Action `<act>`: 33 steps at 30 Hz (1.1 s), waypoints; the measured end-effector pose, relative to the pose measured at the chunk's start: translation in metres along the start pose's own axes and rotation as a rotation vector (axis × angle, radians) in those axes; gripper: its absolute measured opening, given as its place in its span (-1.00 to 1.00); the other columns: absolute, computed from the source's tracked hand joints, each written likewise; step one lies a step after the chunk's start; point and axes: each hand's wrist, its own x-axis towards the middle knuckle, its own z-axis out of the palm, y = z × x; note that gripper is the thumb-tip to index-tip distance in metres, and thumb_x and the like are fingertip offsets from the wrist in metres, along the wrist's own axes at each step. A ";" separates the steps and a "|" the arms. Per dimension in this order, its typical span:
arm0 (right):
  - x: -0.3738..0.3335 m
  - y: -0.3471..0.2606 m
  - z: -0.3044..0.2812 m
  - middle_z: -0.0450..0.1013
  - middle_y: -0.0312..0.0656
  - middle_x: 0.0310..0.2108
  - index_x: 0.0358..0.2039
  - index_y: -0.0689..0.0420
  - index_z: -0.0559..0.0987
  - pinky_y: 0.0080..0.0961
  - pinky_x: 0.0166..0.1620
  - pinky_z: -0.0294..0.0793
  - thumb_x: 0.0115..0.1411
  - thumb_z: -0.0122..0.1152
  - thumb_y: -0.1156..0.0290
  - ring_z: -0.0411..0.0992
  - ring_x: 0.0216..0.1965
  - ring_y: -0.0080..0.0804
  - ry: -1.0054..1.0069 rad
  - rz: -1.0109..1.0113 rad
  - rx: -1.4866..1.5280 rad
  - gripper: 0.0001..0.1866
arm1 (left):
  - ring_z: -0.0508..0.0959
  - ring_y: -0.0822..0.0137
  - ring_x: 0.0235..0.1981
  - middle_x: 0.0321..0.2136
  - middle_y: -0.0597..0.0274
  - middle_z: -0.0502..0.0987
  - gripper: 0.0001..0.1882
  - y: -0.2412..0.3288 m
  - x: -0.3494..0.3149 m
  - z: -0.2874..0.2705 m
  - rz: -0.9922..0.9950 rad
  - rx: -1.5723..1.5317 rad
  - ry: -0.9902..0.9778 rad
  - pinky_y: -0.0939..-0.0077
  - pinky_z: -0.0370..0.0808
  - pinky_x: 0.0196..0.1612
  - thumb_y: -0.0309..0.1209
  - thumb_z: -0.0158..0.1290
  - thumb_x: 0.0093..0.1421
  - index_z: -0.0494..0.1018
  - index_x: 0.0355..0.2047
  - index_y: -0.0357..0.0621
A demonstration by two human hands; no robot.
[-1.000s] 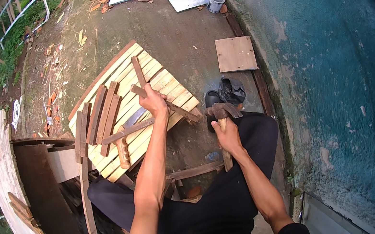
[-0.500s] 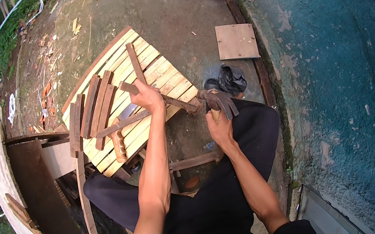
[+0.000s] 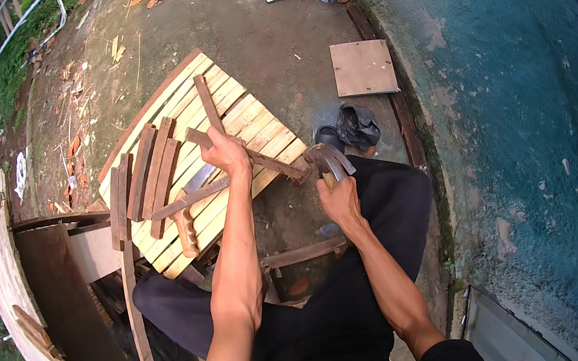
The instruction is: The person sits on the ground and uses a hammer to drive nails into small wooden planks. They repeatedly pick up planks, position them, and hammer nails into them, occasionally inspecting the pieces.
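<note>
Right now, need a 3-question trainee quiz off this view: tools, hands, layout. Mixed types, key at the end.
1. Which tool does the right hand hold?
2. True or false: the saw lies on the slatted panel.
3. Fill in the blank: the left hand grips a ____.

Key:
1. A hammer.
2. True; its handle points back toward the person.
3. Wooden stick.
</note>
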 end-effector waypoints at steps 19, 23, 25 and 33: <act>-0.004 -0.002 0.002 0.49 0.34 -0.29 -0.16 0.38 0.52 -0.06 -0.17 0.48 0.09 0.15 0.42 0.49 -0.18 0.27 0.053 0.013 0.106 -0.66 | 0.23 0.40 -0.82 -0.80 0.29 0.19 -0.72 0.000 -0.001 -0.014 -0.002 -0.051 0.009 0.46 0.27 -0.75 -0.30 -0.07 0.25 0.21 -0.54 -0.17; 0.003 0.002 0.001 0.49 0.36 -0.31 -0.20 0.42 0.51 -0.08 -0.14 0.48 0.07 0.20 0.35 0.50 -0.18 0.26 -0.156 0.199 -0.126 -0.62 | 0.25 0.42 -0.81 -0.78 0.28 0.22 -0.73 0.005 -0.010 -0.015 -0.026 -0.068 0.029 0.46 0.26 -0.74 -0.32 -0.10 0.26 0.19 -0.54 -0.16; 0.002 0.005 -0.001 0.49 0.33 -0.35 -0.16 0.41 0.50 -0.07 -0.16 0.48 0.06 0.21 0.34 0.51 -0.21 0.24 -0.111 0.185 -0.097 -0.59 | 0.23 0.42 -0.81 -0.78 0.28 0.21 -0.74 0.009 -0.019 -0.020 0.005 -0.115 -0.039 0.45 0.26 -0.74 -0.35 -0.13 0.26 0.17 -0.55 -0.14; -0.009 0.007 0.012 0.58 -0.03 -0.43 -0.12 0.27 0.50 -0.41 -0.58 0.49 0.26 0.23 0.15 0.54 -0.59 -0.30 -0.152 0.345 0.277 -0.59 | 0.35 0.29 -0.59 -0.68 0.24 0.25 -0.74 0.001 -0.076 -0.083 0.237 -0.229 0.088 0.30 0.44 -0.34 -0.33 -0.21 0.31 0.18 -0.53 -0.13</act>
